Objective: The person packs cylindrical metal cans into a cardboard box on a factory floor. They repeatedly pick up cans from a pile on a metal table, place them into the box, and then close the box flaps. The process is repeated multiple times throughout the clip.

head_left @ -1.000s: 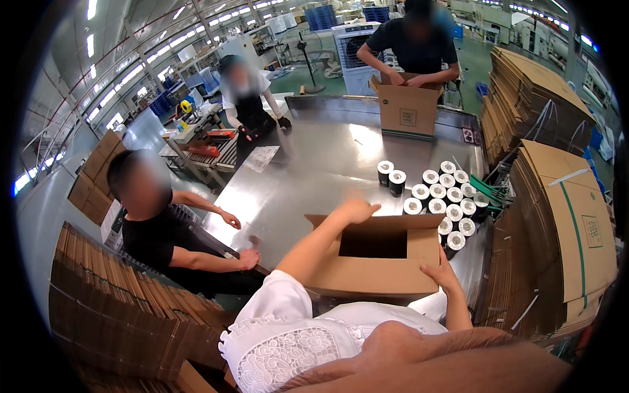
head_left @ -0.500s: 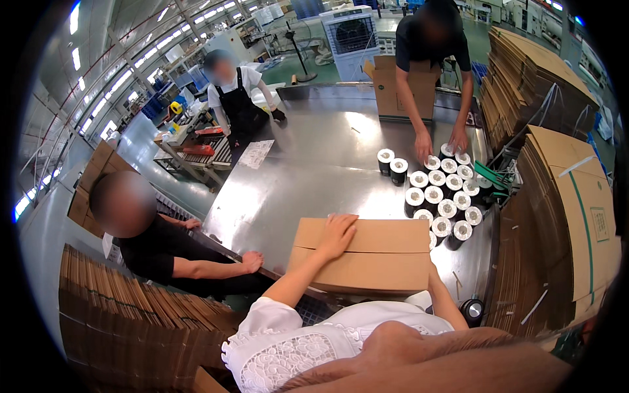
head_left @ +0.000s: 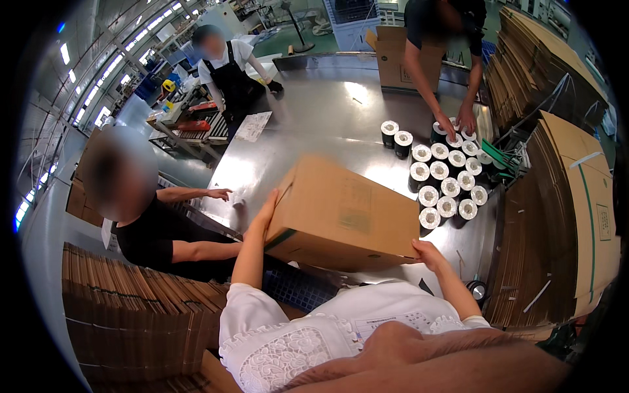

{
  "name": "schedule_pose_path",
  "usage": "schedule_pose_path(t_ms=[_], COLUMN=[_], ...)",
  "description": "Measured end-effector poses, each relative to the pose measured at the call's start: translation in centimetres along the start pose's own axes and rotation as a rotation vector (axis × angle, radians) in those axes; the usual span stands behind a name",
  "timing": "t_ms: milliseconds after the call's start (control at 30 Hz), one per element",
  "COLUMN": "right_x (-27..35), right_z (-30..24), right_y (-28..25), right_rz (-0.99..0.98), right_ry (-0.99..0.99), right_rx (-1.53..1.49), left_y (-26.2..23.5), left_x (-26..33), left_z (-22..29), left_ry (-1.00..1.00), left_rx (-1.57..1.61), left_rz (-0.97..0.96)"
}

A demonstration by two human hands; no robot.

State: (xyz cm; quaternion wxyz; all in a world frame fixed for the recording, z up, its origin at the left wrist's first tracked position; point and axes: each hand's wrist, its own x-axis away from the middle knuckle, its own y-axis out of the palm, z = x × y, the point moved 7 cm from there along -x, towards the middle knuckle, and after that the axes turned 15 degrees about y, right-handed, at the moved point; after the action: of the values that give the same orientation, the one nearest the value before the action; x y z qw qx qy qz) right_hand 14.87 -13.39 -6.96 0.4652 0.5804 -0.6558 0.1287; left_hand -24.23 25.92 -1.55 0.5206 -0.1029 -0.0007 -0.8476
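Observation:
A closed cardboard box (head_left: 347, 209) is tilted at the near edge of the metal table, its broad printed side facing up. My left hand (head_left: 264, 211) grips its left end, the fingers up along the edge. At the lower right corner, my right hand (head_left: 427, 255) holds the box with the thumb on top. Most of the right fingers are hidden under it. Beyond its right end stand several dark rolls with white tops (head_left: 449, 187).
A co-worker at the far right reaches into the rolls beside an open carton (head_left: 407, 65). Two more people stand on the left. Flat cardboard stacks rise at the left (head_left: 141, 308) and right (head_left: 576, 216). A blue crate (head_left: 298, 288) sits below the table's near edge.
The box has been turned and tilted, its flap side no longer up. My left hand moved from its top to its left end; my right hand shows more. The left co-worker's hand reaches over the table.

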Motion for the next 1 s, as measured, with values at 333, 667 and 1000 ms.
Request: schedule_pose_path(t_ms=[333,667,1000], right_x=[19.7,7.4,13.5], right_z=[-14.7,-15.4,-11.0], right_y=[6.4,17.5,16.4], right_rz=[0.017,0.049,0.084], right_ry=[-0.273,-0.167,-0.578], right_rx=[0.195,0.584,0.84], left_y=[18.7,25.9,24.3], left_x=[5.8,10.3,11.7], left_z=[-4.8,6.6,10.4], left_ry=[-0.083,0.094,0.304], left_rx=[0.271,-0.108,-1.12], left_rz=[-0.386,-0.228,-0.139])
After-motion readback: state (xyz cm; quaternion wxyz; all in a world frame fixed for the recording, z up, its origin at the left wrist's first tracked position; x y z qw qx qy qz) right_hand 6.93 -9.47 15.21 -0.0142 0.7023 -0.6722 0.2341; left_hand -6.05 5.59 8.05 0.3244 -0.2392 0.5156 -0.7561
